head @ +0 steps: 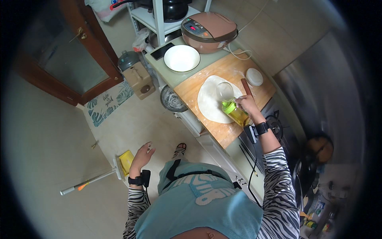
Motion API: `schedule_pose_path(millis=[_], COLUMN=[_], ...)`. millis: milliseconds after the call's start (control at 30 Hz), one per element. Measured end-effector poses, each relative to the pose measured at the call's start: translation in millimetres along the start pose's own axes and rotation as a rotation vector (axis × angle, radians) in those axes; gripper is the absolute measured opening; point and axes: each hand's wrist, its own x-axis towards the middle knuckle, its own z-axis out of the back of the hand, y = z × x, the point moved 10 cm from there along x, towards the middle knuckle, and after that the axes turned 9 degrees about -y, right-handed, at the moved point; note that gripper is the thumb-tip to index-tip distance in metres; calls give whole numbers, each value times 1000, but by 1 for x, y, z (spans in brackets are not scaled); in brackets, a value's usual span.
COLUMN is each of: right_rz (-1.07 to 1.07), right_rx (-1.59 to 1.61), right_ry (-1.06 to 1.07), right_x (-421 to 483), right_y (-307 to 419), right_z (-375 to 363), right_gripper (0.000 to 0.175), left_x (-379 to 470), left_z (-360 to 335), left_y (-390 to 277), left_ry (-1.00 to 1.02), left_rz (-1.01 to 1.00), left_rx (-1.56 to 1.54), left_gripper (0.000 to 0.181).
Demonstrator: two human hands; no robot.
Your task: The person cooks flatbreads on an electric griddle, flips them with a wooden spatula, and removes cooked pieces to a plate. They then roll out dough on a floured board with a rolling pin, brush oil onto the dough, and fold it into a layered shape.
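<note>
My right hand [247,105] is closed on an oil bottle [237,115] with a lime green lid and yellow oil inside, tilted over a flat round sheet of dough [209,98]. A clear round lid or small bowl [224,91] is seen above the dough, by the bottle's spout; whether my hand touches it, I cannot tell. The dough lies on a floured wooden board [194,83]. Beyond my right hand lies a brown rolling pin [246,86], partly hidden. My left hand [143,155] hangs over the floor, holding nothing, its fingers slightly bent and dusted white.
A white bowl [182,58], a dark phone [162,51] and a rice cooker [210,31] stand behind the board. A white round container [254,76] is at its far right. A gas hob [274,125] adjoins it. A floury metal basin [173,100] sits below the counter edge.
</note>
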Motion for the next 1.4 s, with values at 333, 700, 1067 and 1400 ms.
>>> schedule_pose_path(millis=[333, 700, 1067, 1400], right_rz=[-11, -143, -189, -193], right_rx=[76, -35, -90, 109], right_ry=[-154, -252, -12, -75], right_x=[53, 22, -17, -9], right_y=[6, -33, -32, 0], right_z=[13, 89, 36, 16], right_gripper=[23, 23, 30, 34], left_x=[68, 138, 172, 176], left_z=[-26, -80, -106, -121], left_y=[-47, -155, -181, -189], left_ry=[137, 245, 314, 261], left_rz=[-101, -383, -364, -492], left_rx=[-20, -13, -138, -2], left_gripper=[51, 42, 35, 28])
